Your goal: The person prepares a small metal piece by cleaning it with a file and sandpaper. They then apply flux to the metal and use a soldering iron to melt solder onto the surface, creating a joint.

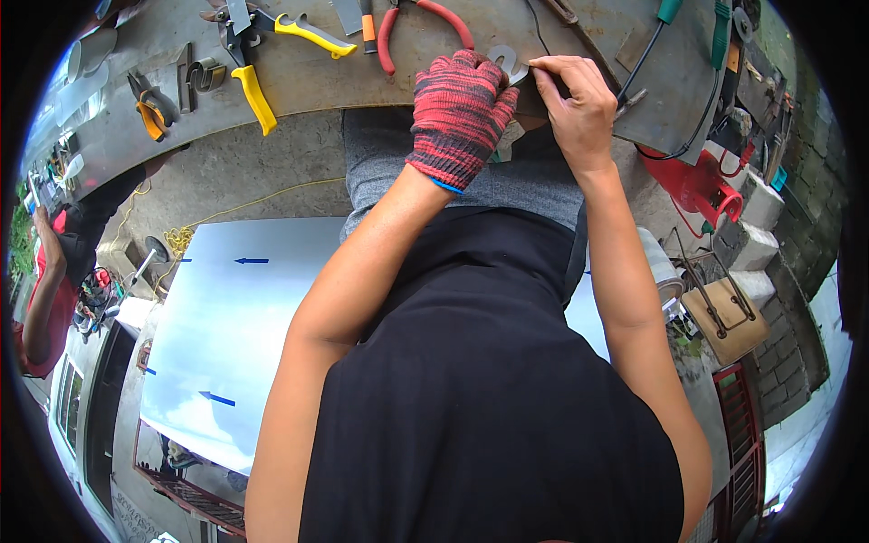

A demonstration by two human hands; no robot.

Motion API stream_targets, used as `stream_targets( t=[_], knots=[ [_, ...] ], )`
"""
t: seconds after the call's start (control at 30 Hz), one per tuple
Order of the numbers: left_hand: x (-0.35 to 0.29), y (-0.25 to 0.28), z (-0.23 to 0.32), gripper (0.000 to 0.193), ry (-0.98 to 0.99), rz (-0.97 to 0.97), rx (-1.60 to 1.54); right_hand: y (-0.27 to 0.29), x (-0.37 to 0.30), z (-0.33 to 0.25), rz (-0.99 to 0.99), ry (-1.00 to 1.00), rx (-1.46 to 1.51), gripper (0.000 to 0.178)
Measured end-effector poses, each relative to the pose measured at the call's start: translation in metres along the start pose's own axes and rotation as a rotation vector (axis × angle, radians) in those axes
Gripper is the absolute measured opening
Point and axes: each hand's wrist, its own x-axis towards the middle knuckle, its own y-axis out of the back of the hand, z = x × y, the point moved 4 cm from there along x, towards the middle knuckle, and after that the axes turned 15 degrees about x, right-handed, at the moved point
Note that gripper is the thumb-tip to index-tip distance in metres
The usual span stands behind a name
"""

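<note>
My left hand [462, 118], in a red and black knit glove, is at the near edge of the metal worktable [299, 81]. Its fingers are curled against a small curved piece of silver sheet metal [503, 56]. My bare right hand [584, 113] is beside it, thumb and forefinger pinched together close to the piece's right end. Whatever lies between those fingertips is too small to make out. Just beyond the glove lie red-handled pliers [385, 41], their handles spread. A thin dark cable [534, 23] runs down toward the metal piece.
Yellow-handled snips [255, 95], orange-handled pliers [149, 113] and an orange-black handled tool [367, 27] lie left on the table. Green-handled tools [668, 11] lie right. A red power tool [701, 190] is below the right edge. A person in red [54, 299] is far left.
</note>
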Motion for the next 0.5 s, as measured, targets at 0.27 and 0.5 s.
stream_targets(
  t=[0.27,0.5],
  knots=[
    [0.004,0.005,0.002,0.025,0.059,-0.067,-0.022,0.0,0.0,0.0,-0.003,0.019,0.001,0.012],
    [0.017,0.002,0.003,0.03,0.182,-0.184,-0.04,0.0,0.0,0.0,-0.003,0.017,-0.008,0.011]
  ],
)
